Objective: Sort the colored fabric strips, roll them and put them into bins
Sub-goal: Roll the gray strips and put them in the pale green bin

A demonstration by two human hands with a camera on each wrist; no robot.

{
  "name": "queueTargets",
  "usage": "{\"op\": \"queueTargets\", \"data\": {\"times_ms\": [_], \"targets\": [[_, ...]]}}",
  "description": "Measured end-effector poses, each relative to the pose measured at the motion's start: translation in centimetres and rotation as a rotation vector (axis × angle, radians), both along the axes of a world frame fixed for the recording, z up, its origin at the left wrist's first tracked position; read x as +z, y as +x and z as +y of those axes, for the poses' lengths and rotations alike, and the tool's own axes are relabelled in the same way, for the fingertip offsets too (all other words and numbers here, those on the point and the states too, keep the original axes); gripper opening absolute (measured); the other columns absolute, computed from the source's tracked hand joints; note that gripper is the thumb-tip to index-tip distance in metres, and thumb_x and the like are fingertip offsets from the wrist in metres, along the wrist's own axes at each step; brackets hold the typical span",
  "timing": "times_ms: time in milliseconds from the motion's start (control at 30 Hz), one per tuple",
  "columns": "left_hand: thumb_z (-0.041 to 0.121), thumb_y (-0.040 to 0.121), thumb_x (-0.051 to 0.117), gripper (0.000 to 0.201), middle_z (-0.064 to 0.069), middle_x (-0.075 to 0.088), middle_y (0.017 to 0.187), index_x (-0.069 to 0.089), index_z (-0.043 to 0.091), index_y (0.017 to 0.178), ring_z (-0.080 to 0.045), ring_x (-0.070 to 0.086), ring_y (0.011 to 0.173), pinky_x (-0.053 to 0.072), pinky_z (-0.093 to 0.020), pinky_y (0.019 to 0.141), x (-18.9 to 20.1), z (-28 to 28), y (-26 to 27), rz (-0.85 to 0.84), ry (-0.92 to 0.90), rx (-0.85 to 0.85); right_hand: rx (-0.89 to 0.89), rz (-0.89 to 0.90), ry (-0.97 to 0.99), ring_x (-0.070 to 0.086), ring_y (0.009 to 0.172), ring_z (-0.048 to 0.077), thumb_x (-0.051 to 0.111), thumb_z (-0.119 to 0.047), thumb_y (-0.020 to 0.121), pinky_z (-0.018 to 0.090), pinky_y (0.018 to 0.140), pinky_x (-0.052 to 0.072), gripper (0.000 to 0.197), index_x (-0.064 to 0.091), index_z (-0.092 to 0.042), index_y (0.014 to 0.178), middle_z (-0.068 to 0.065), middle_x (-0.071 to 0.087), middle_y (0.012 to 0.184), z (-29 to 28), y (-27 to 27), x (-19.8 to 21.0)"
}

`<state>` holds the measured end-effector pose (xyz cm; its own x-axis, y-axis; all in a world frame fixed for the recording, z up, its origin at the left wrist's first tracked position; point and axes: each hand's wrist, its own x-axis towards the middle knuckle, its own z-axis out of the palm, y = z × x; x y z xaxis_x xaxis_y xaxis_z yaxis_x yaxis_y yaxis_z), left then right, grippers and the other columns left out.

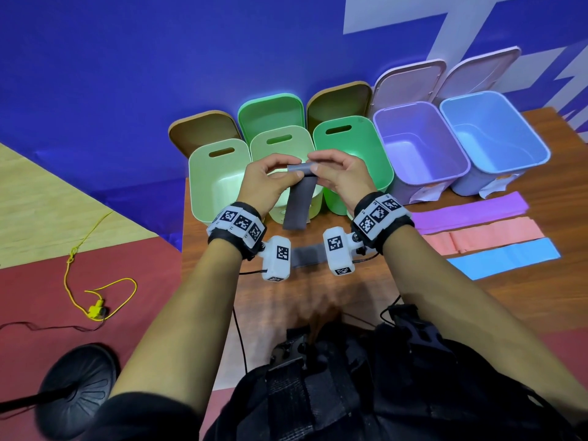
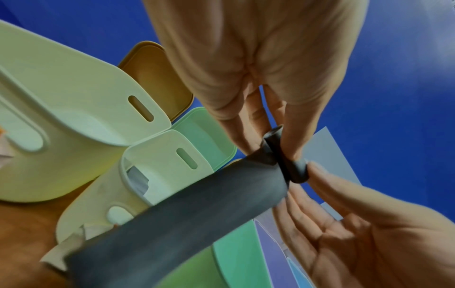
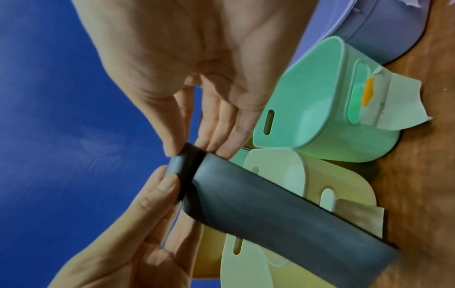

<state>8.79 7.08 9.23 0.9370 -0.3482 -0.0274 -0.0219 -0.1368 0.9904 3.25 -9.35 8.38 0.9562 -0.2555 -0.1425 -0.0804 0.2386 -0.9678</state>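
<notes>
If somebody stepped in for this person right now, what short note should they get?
Left hand and right hand both pinch the rolled top of the grey strip; its tail hangs down to the table.
Purple strip, pink strip and blue strip lie flat, unrolled.
Left: finish the grey roll, bin it, then the other three.

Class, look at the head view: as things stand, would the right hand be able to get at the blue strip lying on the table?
Probably yes, though not freely: the blue strip lies flat and uncovered on the table to the right, nothing on it, but the right hand is busy pinching the grey strip and would have to let go first.
</notes>
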Motion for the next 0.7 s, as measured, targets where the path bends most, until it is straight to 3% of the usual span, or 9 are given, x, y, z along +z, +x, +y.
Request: {"op": "queueTargets", "data": {"times_ms": [100,233,367,533,633,700], "targets": [[-0.001,0.080,0.076,0.021,-0.008,0.071,0.102,0.071,0.005,0.100,-0.014,0.070,0.087,0.054,-0.025,0.081,0.13,0.01,-0.22,-0.005,-0.017,-0.007,-0.032,0.043,-0.032,0.069,0.091,0.020,0.070,-0.002,0.088,0.031,0.088,0.058,0.019,0.070,-0.009,0.106,0.014,0.072,0.101,0.01,0.09,-0.19],[0.002,0.080,0.077,0.023,-0.006,0.071,0.099,0.071,0.008,0.101,-0.010,0.067,0.087,0.052,-0.023,0.080,-0.10,-0.22,-0.19,0.024,0.000,0.001,-0.065,0.026,-0.086,0.070,0.085,0.016,0.072,0.001,0.085,0.024,0.080,0.055,0.019,0.072,-0.012,0.098,0.011,0.073,0.095,-0.21,0.07,-0.41],[0.008,0.086,0.074,0.018,-0.012,0.071,0.092,0.070,0.006,0.103,-0.013,0.067,0.079,0.055,-0.024,0.074,-0.06,-0.43,-0.31,0.112,-0.012,-0.013,-0.047,-0.019,-0.109,0.072,0.089,0.016,0.070,0.008,0.082,0.026,0.088,0.055,0.024,0.071,-0.013,0.094,0.008,0.075,0.093,-0.16,-0.03,-0.50],[0.007,0.083,0.076,0.017,-0.006,0.072,0.094,0.072,0.006,0.100,-0.010,0.068,0.082,0.053,-0.023,0.074,0.11,-0.48,-0.15,0.021,0.019,-0.009,-0.032,-0.019,-0.064,0.071,0.095,0.022,0.069,0.006,0.081,0.034,0.093,0.056,0.023,0.072,-0.011,0.096,0.013,0.074,0.101,-0.26,-0.30,-0.38],[0.002,0.082,0.076,0.021,-0.006,0.072,0.096,0.071,0.001,0.102,-0.009,0.070,0.083,0.055,-0.024,0.077,0.50,-0.55,-0.40,0.003,0.003,-0.012,-0.007,0.012,0.018,0.069,0.088,0.015,0.068,-0.002,0.089,0.028,0.082,0.058,0.018,0.070,-0.006,0.107,0.011,0.069,0.099,0.05,-0.55,-0.06],[0.000,0.081,0.076,0.024,-0.007,0.071,0.099,0.069,0.000,0.105,-0.010,0.070,0.082,0.057,-0.026,0.079,0.52,-0.59,-0.46,0.002,-0.008,-0.020,-0.019,0.010,-0.005,0.069,0.082,0.012,0.068,-0.002,0.089,0.024,0.075,0.056,0.017,0.070,-0.007,0.105,0.013,0.068,0.097,0.18,-0.50,-0.11]]}}
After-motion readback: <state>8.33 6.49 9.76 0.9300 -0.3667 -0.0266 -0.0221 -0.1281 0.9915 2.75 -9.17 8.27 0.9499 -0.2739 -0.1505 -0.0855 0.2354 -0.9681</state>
